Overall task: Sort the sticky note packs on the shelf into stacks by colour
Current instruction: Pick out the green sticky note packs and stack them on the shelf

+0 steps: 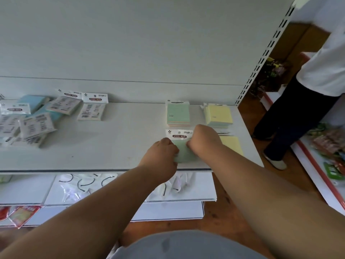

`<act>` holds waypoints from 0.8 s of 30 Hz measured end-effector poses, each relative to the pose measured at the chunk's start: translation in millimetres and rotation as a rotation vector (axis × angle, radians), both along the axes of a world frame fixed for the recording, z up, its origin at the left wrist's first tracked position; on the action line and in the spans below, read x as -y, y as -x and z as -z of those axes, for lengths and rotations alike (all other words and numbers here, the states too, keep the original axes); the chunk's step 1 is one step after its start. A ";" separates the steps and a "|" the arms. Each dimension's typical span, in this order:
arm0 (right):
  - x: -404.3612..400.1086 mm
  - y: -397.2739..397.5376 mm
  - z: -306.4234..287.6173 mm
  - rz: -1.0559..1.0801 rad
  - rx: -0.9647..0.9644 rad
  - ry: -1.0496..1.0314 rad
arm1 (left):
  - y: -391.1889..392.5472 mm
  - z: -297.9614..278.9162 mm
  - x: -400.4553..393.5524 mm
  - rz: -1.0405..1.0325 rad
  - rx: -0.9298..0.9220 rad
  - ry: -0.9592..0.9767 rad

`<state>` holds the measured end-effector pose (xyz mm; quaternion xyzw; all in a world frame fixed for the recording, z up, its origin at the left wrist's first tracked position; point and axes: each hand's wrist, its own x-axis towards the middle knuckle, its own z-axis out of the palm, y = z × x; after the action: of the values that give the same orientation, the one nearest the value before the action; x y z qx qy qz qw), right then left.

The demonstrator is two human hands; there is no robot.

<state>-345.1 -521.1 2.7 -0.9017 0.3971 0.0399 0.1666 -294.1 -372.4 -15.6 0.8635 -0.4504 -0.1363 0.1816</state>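
The green pack (183, 152) lies flat near the front edge of the shelf (112, 146), header card pointing to the back wall. It sits directly in front of a stack with a green pack on top (178, 114), which suggests it is being squared up as a green pile. Just to its right lies a yellow pack (231, 144), in front of a stack with a yellow pack on top (218, 114). The layout reads as one column per colour.

The left hand (164, 152) grips the pack's left edge with curled fingers. The right hand (203, 141) grips the right edge likewise. Both hands are close together, knuckles up, with the pack between them. Holding both edges likely keeps the pack square while it is aligned.

Both forearms reach forward and converge over the shelf front.

Far left, well apart, an unsorted heap (31, 116) of packs remains, several lying label-side up, some blue. Judged from this, most of the sorting is not yet done.

A second person (306, 94) stands at the right, beyond the shelf end.
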 end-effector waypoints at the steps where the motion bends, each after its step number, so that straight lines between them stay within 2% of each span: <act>1: -1.3 -0.6 -1.0 0.004 0.025 0.024 | -1.1 0.5 -0.2 -0.003 -0.008 0.006; 7: -25.7 -12.9 -8.3 -0.054 0.086 0.118 | -12.8 -0.6 -23.4 -0.085 -0.058 0.126; 16: -118.0 -101.8 -15.1 -0.242 0.235 0.023 | -104.5 -6.9 -101.0 -0.169 -0.039 0.137; 20: -157.1 -152.0 -7.2 -0.233 0.276 -0.001 | -159.0 -10.4 -139.9 -0.159 -0.014 0.133; 24: -182.1 -197.7 4.0 -0.134 0.318 -0.117 | -208.3 -10.5 -169.5 -0.214 0.016 0.114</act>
<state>-147.5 -338.9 -1.3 -0.9098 0.3016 -0.0691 0.2767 -85.8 -202.9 -5.1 0.8959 -0.3642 -0.0834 0.2402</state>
